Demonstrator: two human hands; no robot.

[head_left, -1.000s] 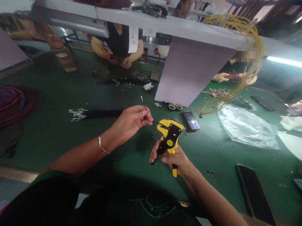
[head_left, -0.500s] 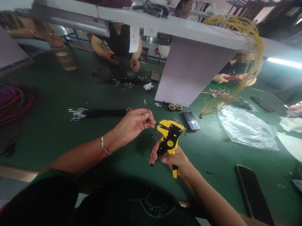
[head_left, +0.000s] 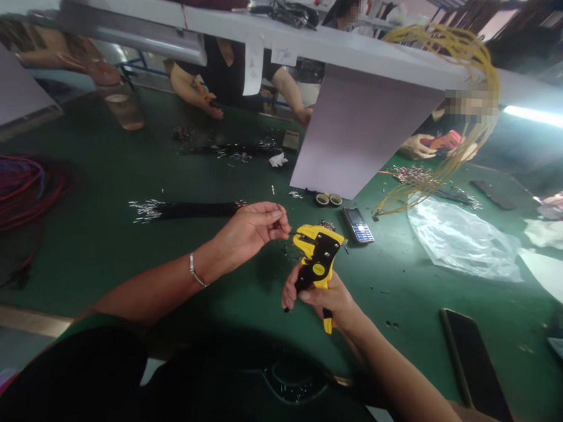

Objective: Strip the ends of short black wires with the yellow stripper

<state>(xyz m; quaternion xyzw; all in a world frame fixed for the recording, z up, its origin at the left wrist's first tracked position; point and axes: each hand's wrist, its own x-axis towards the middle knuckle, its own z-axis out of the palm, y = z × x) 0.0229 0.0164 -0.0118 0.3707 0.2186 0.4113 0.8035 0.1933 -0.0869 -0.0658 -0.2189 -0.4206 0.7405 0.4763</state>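
In my right hand (head_left: 322, 293) is a yellow and black wire stripper (head_left: 317, 253), its handles wrapped by my fingers and its jaws pointing left. My left hand (head_left: 262, 224) pinches a thin black wire (head_left: 292, 233) between thumb and fingers. The wire's end reaches the stripper's jaws; whether they bite on it is too small to tell. Behind my left hand lies a bundle of black wires (head_left: 195, 210) with bare, silvery ends on the left. Small dark scraps lie on the green table around the stripper's head.
A keypad phone (head_left: 358, 225) and two tape rolls (head_left: 328, 200) lie beyond the stripper. To the right are a clear plastic bag (head_left: 464, 241) and a smartphone (head_left: 476, 366). Red and blue wire coils (head_left: 16, 193) lie left. A white shelf (head_left: 354, 51) spans above; co-workers sit opposite.
My hands, the wire and the stripper hold almost the same place. Across the table, one co-worker's arm has moved right, and another's hands have shifted a red tool.
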